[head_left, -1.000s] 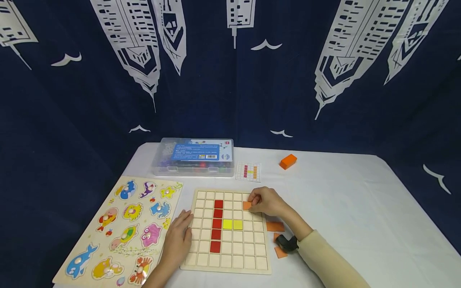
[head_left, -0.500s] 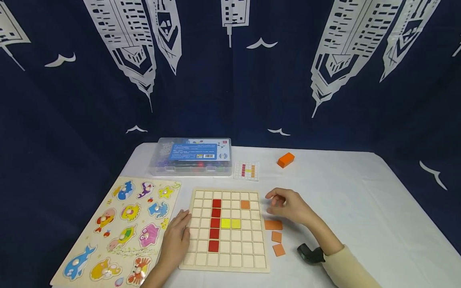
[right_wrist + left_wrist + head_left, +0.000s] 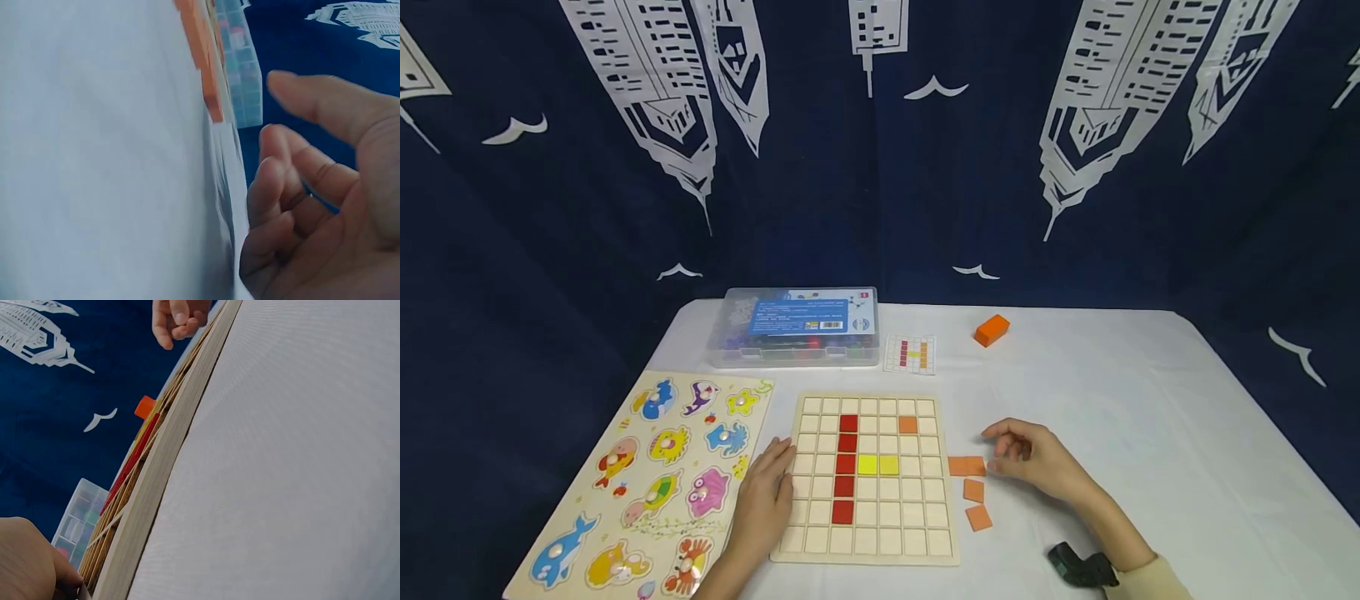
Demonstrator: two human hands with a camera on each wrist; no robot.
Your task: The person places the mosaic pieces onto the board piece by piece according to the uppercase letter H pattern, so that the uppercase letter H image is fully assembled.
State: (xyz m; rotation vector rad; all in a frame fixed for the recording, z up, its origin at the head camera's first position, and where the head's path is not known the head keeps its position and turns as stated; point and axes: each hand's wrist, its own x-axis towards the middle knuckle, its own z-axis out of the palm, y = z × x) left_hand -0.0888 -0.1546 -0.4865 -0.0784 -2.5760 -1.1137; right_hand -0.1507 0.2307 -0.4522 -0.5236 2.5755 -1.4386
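A wooden grid board (image 3: 865,557) lies on the white table. It bears a column of several red tiles (image 3: 846,464), two yellow tiles (image 3: 877,464) and, at upper right, one orange tile (image 3: 907,425). My left hand (image 3: 763,500) rests along the board's left edge; the left wrist view has it at the board's corner (image 3: 28,559). To the right of the board my right hand (image 3: 1037,458) hovers with loosely bent fingers, thumb apart, holding nothing. Its fingertips are near the loose orange tiles (image 3: 966,466), with two more orange tiles (image 3: 973,490) below them.
Left of the board lies a sea-animal peg puzzle (image 3: 647,492). Behind stand a clear plastic case (image 3: 793,354) and a small pattern card (image 3: 910,355). An orange block (image 3: 992,331) sits at the back right. A dark blue curtain (image 3: 880,208) hangs behind the table.
My right hand has let go of the orange tile in the upper right of the grid and moved right, off the board, toward the loose orange tiles. My left hand stays at the board's edge.
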